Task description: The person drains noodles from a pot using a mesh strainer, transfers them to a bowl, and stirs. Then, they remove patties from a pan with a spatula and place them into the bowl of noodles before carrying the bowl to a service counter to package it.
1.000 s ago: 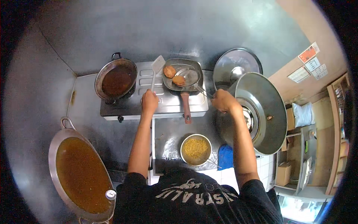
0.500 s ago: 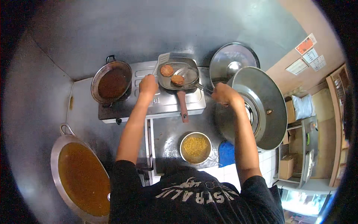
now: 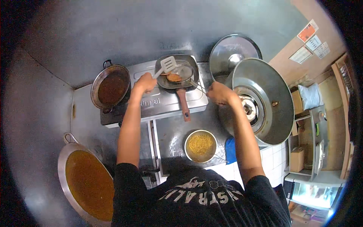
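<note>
My left hand (image 3: 146, 83) is closed round a grey slotted spatula (image 3: 169, 63), its head raised over the left side of a square frying pan (image 3: 162, 81). My right hand (image 3: 221, 93) grips the wire handle of a round skimmer (image 3: 185, 72), whose bowl is in the pan. A browned patty (image 3: 174, 78) lies at the skimmer's left edge; whether it rests in it I cannot tell. Part of a second patty shows beside it, mostly hidden by the spatula. The pan's brown handle (image 3: 183, 104) points toward me, held by neither hand.
The pan stands on a steel stove (image 3: 170, 107), with a dark-filled wok (image 3: 93, 87) at left. A broth-filled wok (image 3: 62, 176) is lower left. Nearer me sits a bowl (image 3: 186, 148) of yellow noodles (image 3: 200, 143). At right are a large metal basin round a burner (image 3: 278, 90) and a lid (image 3: 223, 56).
The spatula has swung right, from the pan's left rim to over the patties, now covering most of one. My right hand and the skimmer have shifted slightly left. The view has moved a little.
</note>
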A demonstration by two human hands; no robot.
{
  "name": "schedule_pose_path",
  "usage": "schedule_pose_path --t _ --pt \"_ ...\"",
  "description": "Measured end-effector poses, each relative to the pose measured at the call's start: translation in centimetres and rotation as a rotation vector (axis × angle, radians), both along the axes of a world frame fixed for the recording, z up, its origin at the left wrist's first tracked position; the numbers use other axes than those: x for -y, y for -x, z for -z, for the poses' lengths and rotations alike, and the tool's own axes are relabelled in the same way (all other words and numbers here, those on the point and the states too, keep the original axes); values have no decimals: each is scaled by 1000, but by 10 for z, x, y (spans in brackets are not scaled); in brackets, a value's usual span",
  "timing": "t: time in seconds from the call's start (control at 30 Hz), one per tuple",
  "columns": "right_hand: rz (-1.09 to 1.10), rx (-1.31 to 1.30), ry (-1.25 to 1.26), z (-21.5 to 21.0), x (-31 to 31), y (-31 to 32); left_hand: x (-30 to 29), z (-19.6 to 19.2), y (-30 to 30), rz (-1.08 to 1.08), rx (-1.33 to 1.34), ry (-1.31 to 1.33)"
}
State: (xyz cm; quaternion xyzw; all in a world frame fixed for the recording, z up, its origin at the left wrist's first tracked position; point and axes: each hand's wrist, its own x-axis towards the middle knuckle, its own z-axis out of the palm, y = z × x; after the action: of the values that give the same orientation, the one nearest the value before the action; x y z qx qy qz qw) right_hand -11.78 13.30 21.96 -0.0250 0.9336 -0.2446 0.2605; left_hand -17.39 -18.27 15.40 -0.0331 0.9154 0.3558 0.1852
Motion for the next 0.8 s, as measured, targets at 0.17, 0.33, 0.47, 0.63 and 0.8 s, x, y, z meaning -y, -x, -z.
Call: schedule_pose_path --t 0.17,0.33,0.47,0.63,0.8 --pt "24 -48 29 9 5 -9 12 7 2 -26 -296 312" --pt "17 -77 -5 12 8 -11 16 23 13 -43 -285 412" --pt "9 -41 10 9 18 -11 14 18 14 46 -254 401" --pt "17 -46 85 27 20 -9 11 2 8 9 -115 228" --pt "149 32 306 43 29 -17 28 15 10 -29 -78 120"
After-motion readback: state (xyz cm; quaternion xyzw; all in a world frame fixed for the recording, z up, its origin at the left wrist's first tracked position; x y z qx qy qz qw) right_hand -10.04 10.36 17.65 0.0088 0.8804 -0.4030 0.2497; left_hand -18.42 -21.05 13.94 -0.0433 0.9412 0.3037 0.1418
